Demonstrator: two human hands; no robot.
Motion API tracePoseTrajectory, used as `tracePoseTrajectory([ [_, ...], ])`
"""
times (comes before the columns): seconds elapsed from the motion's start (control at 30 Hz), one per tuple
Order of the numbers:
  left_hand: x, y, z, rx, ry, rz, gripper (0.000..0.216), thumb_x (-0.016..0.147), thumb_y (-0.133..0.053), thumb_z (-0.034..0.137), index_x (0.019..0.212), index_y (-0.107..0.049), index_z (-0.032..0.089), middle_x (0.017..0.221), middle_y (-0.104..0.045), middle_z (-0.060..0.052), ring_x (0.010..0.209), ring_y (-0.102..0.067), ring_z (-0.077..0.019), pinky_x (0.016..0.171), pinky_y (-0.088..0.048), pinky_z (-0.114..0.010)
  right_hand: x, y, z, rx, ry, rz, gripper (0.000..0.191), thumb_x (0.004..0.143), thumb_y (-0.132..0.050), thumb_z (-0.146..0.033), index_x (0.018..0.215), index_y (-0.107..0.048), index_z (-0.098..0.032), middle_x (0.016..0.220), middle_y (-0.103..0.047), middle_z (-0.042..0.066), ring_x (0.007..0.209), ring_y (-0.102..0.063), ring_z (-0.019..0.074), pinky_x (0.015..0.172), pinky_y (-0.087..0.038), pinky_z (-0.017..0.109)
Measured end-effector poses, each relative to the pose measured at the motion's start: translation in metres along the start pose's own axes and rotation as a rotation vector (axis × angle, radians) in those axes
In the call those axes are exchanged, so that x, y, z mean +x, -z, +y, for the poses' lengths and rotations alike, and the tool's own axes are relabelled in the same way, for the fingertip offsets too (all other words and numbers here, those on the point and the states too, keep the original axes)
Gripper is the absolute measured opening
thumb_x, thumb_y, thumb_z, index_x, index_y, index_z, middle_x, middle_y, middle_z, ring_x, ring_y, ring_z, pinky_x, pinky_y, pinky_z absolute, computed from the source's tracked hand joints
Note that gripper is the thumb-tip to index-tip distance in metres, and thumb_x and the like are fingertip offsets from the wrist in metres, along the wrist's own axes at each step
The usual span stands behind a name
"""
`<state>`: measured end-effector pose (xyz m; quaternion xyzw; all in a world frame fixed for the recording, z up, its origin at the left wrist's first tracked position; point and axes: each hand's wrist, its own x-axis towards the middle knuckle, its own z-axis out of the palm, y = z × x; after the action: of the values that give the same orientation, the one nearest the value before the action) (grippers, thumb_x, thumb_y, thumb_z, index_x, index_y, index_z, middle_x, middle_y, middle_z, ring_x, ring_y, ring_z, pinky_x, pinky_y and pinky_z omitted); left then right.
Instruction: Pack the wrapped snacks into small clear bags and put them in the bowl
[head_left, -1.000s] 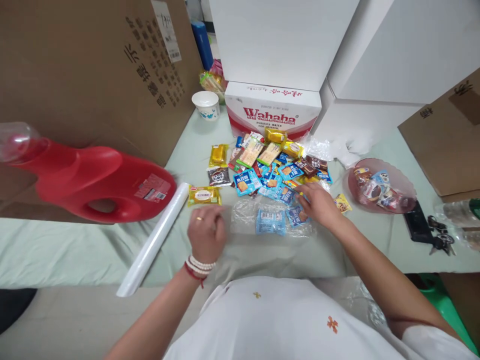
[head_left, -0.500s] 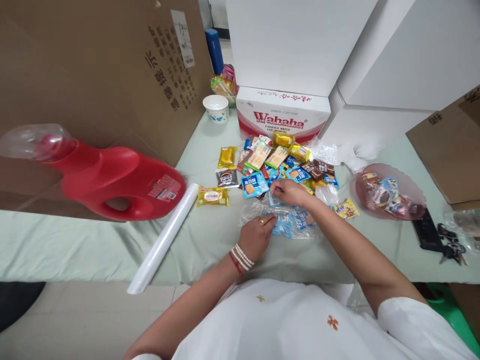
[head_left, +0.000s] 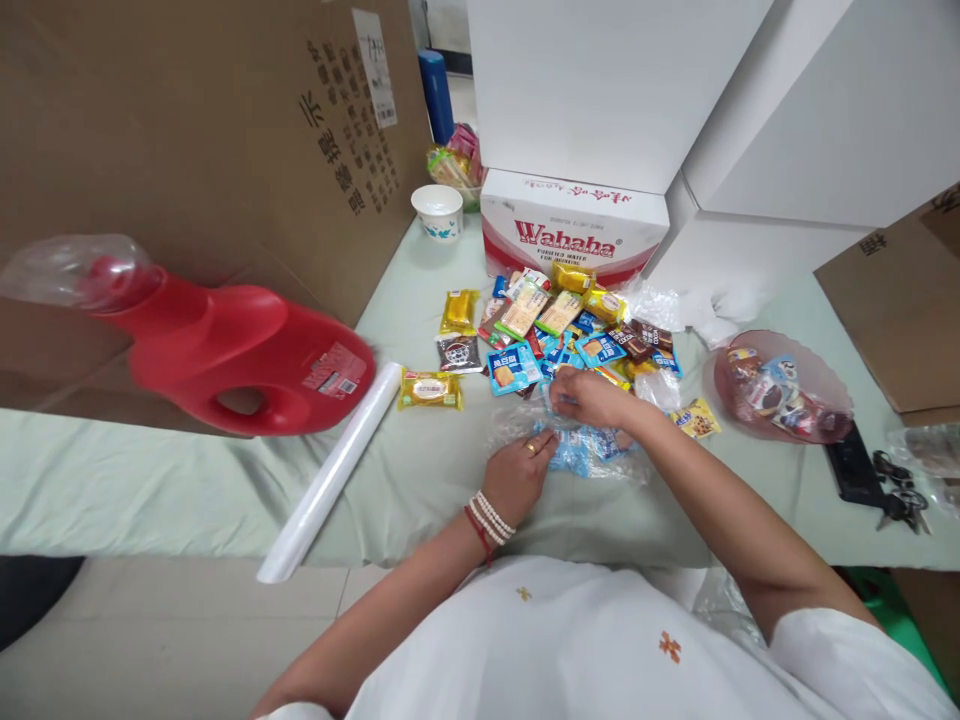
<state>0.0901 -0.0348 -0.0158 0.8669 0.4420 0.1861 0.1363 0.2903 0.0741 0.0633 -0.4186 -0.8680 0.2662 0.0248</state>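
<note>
A clear plastic bag (head_left: 600,455) with blue snack packets inside lies on the pale green cloth. My left hand (head_left: 519,472) pinches the bag's near left edge, fingers closed. My right hand (head_left: 592,395) is closed over a blue packet (head_left: 556,398) at the bag's far edge, just below a heap of wrapped snacks (head_left: 559,325). A yellow packet (head_left: 430,389) lies apart to the left of the heap.
A red detergent jug (head_left: 225,355) and a roll of clear film (head_left: 334,470) lie at the left. A Wahaha carton (head_left: 574,228), paper cup (head_left: 438,211), cardboard boxes and white boxes stand behind. A pink bowl of snacks (head_left: 780,385), phone (head_left: 851,465) and keys (head_left: 896,490) are right.
My left hand moved right from the bare cloth to the bag's edge. My right hand shifted left from the bag's right side to a blue packet at the heap's near edge.
</note>
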Motion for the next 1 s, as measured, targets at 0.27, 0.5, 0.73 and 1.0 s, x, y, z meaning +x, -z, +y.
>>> tracePoseTrajectory([
  [0.27, -0.012, 0.002, -0.011, -0.399, 0.023, 0.028, 0.042, 0.094, -0.047, 0.011, 0.126, -0.071, 0.023, 0.13, -0.074, -0.01, 0.113, -0.072, -0.0215, 0.095, -0.061, -0.039, -0.073, -0.064, -0.035, 0.049, -0.059, 0.062, 0.054, 0.097, -0.053, -0.016, 0.15, -0.054, -0.028, 0.106, -0.061, 0.008, 0.088, -0.062, 0.0198, 0.075, -0.049, 0.028],
  [0.5, 0.003, 0.035, -0.048, -0.502, 0.495, 0.336, 0.03, 0.095, -0.055, 0.031, 0.117, -0.072, 0.02, 0.11, -0.075, -0.008, 0.086, -0.069, -0.0178, 0.086, -0.057, -0.036, -0.08, -0.088, -0.032, 0.115, -0.048, 0.174, 0.044, 0.095, -0.05, -0.011, 0.13, -0.07, -0.028, 0.1, -0.056, 0.007, 0.086, -0.056, 0.0196, 0.077, -0.049, 0.03],
  [0.73, 0.069, 0.04, -0.05, -0.616, 0.273, -0.11, 0.07, 0.076, -0.08, 0.034, 0.142, -0.059, 0.02, 0.097, -0.075, -0.004, 0.093, -0.068, -0.0236, 0.091, -0.053, -0.039, -0.078, -0.078, -0.035, 0.14, -0.045, 0.134, 0.041, 0.099, -0.047, -0.013, 0.132, -0.068, -0.026, 0.102, -0.06, 0.007, 0.085, -0.058, 0.0194, 0.079, -0.05, 0.031],
  [1.0, 0.024, 0.075, -0.087, -0.641, 0.058, -0.054, 0.02, 0.087, -0.064, 0.026, 0.07, -0.073, 0.021, 0.086, -0.07, -0.008, 0.099, -0.063, -0.0244, 0.094, -0.051, -0.04, -0.088, -0.113, -0.026, 0.327, -0.128, 0.466, 0.059, 0.098, -0.055, -0.022, 0.155, -0.04, -0.022, 0.105, -0.065, 0.01, 0.092, -0.063, 0.0234, 0.085, -0.055, 0.039],
])
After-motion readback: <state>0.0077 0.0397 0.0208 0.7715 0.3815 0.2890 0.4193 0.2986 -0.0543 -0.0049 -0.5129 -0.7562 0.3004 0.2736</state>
